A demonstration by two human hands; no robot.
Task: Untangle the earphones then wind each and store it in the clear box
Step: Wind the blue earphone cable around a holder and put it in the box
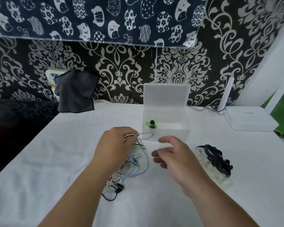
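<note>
A tangle of thin earphone cords (133, 166), pale blue, black and cream, lies on the white cloth. My left hand (115, 145) grips a bunch of these cords and holds them lifted, with a blue loop sticking out toward the box. My right hand (172, 154) hovers just right of the tangle, fingers relaxed and holding nothing. The clear box (184, 133) stands behind the hands with its lid up. A wound green and black earphone (151, 124) lies inside it at the left.
A black claw hair clip (217, 158) lies on the cloth to the right. A white router (251, 118) sits at the far right, and a dark grey cloth (75, 92) hangs at the back left. The table's left edge drops to a dark floor.
</note>
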